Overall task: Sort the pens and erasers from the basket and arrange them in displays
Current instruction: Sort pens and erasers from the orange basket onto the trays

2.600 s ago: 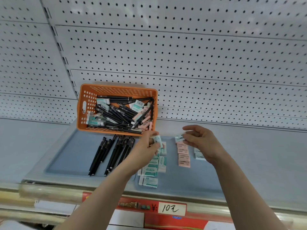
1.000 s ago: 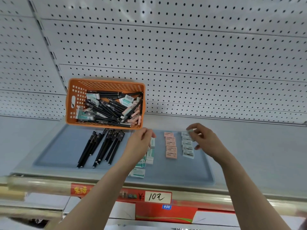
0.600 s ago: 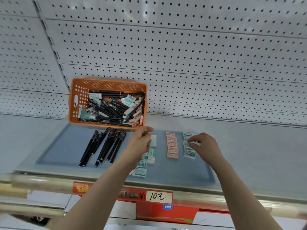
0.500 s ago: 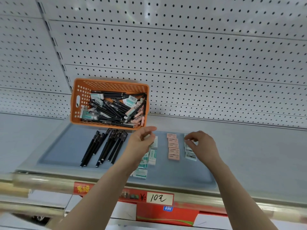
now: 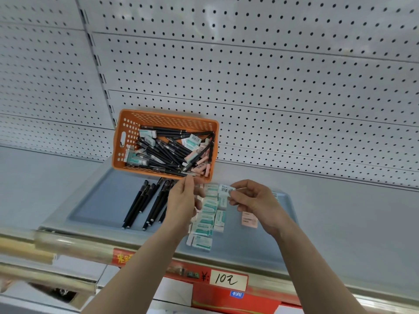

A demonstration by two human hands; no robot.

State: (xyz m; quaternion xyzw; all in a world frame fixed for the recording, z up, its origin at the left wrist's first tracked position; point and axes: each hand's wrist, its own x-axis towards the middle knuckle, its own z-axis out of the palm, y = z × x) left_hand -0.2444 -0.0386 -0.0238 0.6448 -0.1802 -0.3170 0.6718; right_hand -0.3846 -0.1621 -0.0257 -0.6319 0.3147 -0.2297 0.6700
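An orange basket is set at the back of a grey shelf, against a perforated back panel. Loose pens, black and lying crosswise over one another, are contained in the basket, and loose erasers in green-and-white and pink wrappers are mixed among them. A shallow blue-grey tray is laid on the shelf in front of the basket, whose front wall stands at the tray's rear edge. On the left part of the tray a row of pens is laid side by side, running from front to back at a slight slant; the right end of the row is hidden by the left hand. To the right of the row, green-and-white erasers are arranged in a column of erasers two wide, touching one another, with the frontmost piece set slightly apart. A pink eraser is placed further right on the tray, partly covered by the right hand. A barcoded eraser is pinched between the thumb and forefinger of the right hand and is held above the rear end of the column, clear of the tray. The left hand is raised just beside it, back toward the camera, with its fingertips close to the basket's front wall; whether anything is held in it cannot be told. A handwritten price label is fixed to the shelf's front edge.
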